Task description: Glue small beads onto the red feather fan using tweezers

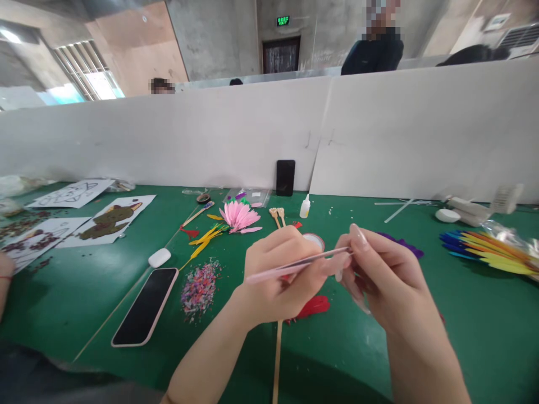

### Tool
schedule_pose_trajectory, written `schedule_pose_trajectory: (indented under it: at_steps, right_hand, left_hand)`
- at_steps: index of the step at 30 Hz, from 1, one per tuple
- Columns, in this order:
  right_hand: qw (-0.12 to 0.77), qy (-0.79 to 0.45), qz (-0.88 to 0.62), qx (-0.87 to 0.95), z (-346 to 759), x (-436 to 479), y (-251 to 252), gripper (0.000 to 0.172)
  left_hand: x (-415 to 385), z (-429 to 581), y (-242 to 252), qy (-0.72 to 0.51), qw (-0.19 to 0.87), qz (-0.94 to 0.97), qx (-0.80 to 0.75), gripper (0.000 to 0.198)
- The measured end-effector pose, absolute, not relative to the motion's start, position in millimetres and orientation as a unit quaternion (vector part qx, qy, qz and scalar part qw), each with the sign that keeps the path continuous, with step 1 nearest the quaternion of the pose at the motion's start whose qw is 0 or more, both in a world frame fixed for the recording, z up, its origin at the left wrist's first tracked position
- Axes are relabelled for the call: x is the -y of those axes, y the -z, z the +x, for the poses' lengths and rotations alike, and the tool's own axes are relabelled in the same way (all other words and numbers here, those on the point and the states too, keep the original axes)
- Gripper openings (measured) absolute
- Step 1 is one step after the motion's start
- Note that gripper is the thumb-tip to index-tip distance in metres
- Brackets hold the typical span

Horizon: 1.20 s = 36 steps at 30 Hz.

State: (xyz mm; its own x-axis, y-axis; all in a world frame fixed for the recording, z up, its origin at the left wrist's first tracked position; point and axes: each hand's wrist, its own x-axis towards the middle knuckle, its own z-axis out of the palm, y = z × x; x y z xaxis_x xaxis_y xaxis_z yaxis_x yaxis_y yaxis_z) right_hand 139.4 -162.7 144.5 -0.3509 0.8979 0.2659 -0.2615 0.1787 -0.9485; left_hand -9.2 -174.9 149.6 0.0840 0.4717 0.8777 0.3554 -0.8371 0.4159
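My left hand (284,275) is closed around pale pink tweezers (272,273), whose tips point right. My right hand (389,278) is closed in a pinch at those tips; whatever lies between its fingers is too small or hidden to make out. Below my hands, red feathers (315,307) lie on the green table (337,359), beside a thin wooden stick (277,359). Behind my left hand are paw-ended wooden sticks (278,215) and a round white piece with a red rim (315,241), partly covered. Purple feathers (404,244) show behind my right hand.
Pink feathers (240,216), yellow feathers (205,242), colourful bits (200,289) and a phone (145,308) lie left. A glue bottle (305,206) and a black phone (285,178) stand behind. Multicoloured feathers (490,251) lie right. A white partition (202,140) bounds the table.
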Motion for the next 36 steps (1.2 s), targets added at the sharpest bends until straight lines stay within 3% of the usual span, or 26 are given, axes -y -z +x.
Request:
schedule_pose_trajectory:
  at_steps: [7, 36]
  right_hand:
    - [0.493, -0.554, -0.296, 0.602, 142.8, 164.1, -146.9, 0.039]
    - [0.470, -0.543, -0.301, 0.627, 145.6, 167.8, -153.5, 0.041]
  left_hand:
    - [174.8, -10.9, -147.5, -0.598, -0.013, 0.765, -0.239, 0.010]
    - [180.1, -14.2, -145.7, -0.578, -0.026, 0.767, -0.277, 0.015]
